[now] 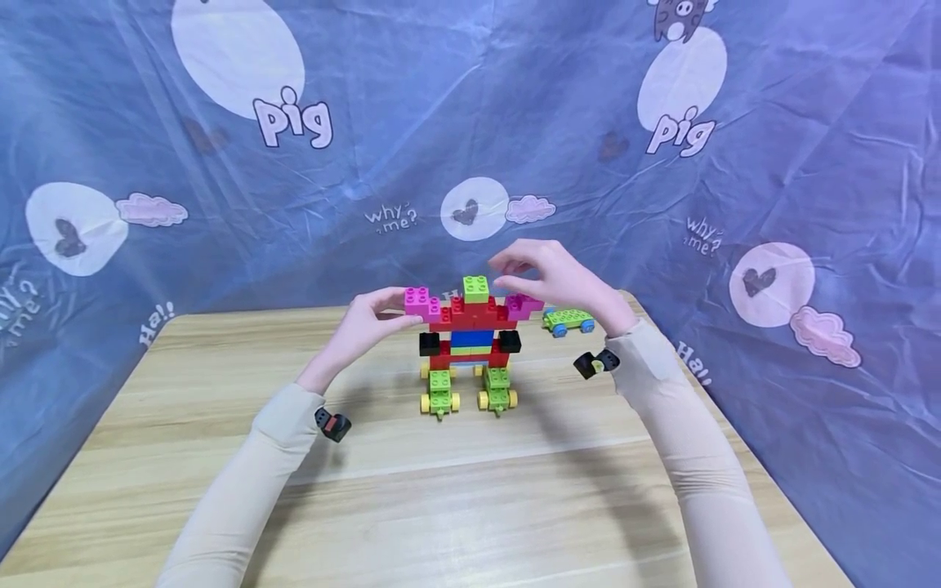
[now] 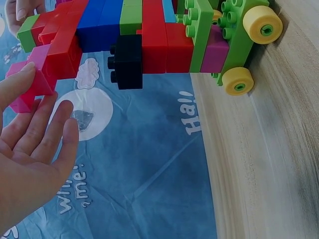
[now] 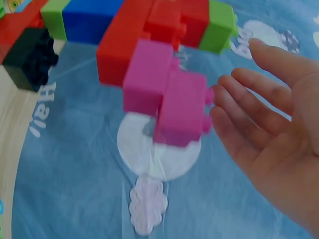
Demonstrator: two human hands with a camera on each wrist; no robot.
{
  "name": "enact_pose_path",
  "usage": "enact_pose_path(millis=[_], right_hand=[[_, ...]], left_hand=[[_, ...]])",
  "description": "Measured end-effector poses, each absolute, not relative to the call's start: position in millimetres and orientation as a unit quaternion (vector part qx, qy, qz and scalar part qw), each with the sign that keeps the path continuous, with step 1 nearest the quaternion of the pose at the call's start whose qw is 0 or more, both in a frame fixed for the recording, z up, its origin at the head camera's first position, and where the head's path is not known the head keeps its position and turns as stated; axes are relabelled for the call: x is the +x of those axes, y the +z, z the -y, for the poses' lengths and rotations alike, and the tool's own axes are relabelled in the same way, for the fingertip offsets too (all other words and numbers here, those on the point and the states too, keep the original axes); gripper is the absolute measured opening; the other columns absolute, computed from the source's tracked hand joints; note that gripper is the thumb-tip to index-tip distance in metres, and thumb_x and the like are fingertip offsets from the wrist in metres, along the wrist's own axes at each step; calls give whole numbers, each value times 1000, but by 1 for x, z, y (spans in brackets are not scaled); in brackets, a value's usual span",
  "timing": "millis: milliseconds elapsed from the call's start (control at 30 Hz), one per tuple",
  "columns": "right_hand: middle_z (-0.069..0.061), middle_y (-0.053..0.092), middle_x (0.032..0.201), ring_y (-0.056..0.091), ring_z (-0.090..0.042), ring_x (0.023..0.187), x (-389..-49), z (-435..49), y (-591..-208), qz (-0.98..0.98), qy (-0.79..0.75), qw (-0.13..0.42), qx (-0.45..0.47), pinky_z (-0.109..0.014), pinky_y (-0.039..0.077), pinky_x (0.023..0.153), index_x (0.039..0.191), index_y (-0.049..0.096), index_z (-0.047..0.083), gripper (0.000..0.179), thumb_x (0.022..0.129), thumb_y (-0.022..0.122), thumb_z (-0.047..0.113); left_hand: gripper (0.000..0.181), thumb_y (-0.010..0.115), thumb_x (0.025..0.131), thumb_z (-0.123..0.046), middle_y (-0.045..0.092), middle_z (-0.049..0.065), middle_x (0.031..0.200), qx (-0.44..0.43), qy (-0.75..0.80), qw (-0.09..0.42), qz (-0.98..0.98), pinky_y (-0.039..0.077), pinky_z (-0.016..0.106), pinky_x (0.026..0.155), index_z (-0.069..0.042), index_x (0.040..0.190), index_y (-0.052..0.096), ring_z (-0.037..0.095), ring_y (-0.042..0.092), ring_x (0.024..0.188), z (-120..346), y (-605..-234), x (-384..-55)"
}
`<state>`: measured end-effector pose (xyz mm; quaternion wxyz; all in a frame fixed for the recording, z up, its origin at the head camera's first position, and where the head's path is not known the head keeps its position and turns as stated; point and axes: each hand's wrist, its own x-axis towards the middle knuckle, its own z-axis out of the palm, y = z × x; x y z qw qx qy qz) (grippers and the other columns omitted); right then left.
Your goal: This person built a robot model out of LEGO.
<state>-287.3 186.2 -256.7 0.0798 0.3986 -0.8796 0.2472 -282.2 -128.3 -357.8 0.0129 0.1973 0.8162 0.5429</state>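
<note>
A robot-shaped figure of toy building bricks (image 1: 473, 336) stands upright on the table, with a red, blue and black body and a lime green brick (image 1: 475, 288) as its top. Its feet are two green wheeled bases (image 1: 439, 398) with yellow wheels. My left hand (image 1: 375, 317) pinches the pink bricks (image 2: 37, 82) at the figure's left shoulder between thumb and fingers. Above the other shoulder hovers my right hand (image 1: 547, 273), fingers loosely bent around nothing. In the right wrist view it is beside the pink bricks (image 3: 172, 94) of that shoulder.
Behind the figure to the right sits a green wheeled base (image 1: 568, 320) with blue wheels. The wooden table (image 1: 470, 506) ends at a blue printed cloth (image 1: 412, 147) hanging at the back and sides. Each wrist carries a small black camera (image 1: 334, 425).
</note>
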Motion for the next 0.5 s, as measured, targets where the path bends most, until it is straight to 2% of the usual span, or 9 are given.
enact_pose_path(millis=[200, 300, 500], right_hand=[[-7, 73, 113, 69, -17, 98, -296, -214, -258, 886, 272, 116, 357, -36, 57, 94, 118, 70, 7, 28, 91, 72, 17], [-11, 73, 114, 69, -21, 99, -303, -229, -264, 890, 284, 127, 333, -39, 57, 95, 118, 69, 5, 28, 92, 70, 15], [-16, 71, 116, 68, -28, 102, -316, -256, -283, 906, 300, 122, 271, -43, 55, 98, 120, 68, 2, 29, 93, 69, 13]], left_hand=[[53, 76, 88, -27, 66, 14, 131, 198, 542, 12, -816, 57, 44, 97, -10, 135, 59, 33, 67, 116, 129, -358, -283], [53, 76, 88, -27, 66, 14, 131, 198, 542, 10, -817, 58, 44, 96, -9, 135, 59, 33, 67, 115, 129, -358, -282], [52, 75, 89, -27, 66, 14, 131, 198, 544, 8, -815, 58, 43, 95, -9, 135, 59, 33, 68, 115, 128, -359, -282]])
